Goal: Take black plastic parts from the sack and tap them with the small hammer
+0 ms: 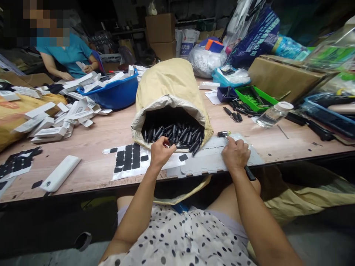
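Observation:
A tan sack (166,79) lies on its side on the table, its mouth facing me and full of small black pointed cylindrical pieces (180,133). My left hand (161,152) is at the lower lip of the sack, thumb and fingers pinched together; what they hold, if anything, is too small to make out. My right hand (236,153) is wrapped round a small hammer (223,133), whose metal head points left and whose black handle end sticks out below the fist. Under the right hand lies a grey-white flat board (205,161). A sheet of black stickers (128,159) is left of my left hand.
White boxes (50,127) are heaped at the left, beside a blue basin (116,92). A white power bank (61,173) lies near the front edge. At the right are a green tray (256,99), a clear bottle (273,115) and a carton (285,79). A co-worker (70,55) sits across the table.

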Demonstrator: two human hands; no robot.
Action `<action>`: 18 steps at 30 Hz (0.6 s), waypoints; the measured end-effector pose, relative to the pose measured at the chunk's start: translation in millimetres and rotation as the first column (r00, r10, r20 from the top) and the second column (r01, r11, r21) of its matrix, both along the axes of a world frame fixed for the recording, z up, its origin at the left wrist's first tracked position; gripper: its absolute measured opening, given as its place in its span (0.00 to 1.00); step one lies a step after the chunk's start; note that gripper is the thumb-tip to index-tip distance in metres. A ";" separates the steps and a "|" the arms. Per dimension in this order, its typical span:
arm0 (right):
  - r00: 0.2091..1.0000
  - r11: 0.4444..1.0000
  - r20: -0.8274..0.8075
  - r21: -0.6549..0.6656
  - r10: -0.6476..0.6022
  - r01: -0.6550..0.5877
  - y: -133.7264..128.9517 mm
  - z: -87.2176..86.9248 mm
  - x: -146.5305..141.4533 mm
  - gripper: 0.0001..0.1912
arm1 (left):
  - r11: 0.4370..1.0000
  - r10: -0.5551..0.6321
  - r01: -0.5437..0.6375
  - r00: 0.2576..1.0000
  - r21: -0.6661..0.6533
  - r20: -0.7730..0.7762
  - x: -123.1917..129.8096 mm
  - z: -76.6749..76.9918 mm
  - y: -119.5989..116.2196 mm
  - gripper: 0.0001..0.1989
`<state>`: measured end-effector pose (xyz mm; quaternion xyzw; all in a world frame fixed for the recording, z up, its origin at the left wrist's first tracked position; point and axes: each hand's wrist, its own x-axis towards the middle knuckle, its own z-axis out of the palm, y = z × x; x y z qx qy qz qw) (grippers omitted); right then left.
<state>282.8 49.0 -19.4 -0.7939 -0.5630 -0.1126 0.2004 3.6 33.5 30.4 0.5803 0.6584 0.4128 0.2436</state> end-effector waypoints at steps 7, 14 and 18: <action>0.999 0.998 0.033 -0.061 -0.029 0.031 -2.0 9.4 -7.0 0.20 | 0.953 -0.294 0.303 0.932 -0.008 0.212 9.3 -28.9 -28.0 0.09; 0.988 0.998 -0.149 -0.062 -0.027 0.018 -0.6 22.2 3.7 0.21 | 0.956 -0.285 0.289 0.955 0.048 -0.086 1.9 -43.4 -24.2 0.08; 0.933 0.983 -0.333 0.159 0.137 -0.088 -24.4 37.3 -1.7 0.21 | 0.955 -0.288 0.293 0.952 0.040 -0.099 2.8 -46.6 -21.8 0.08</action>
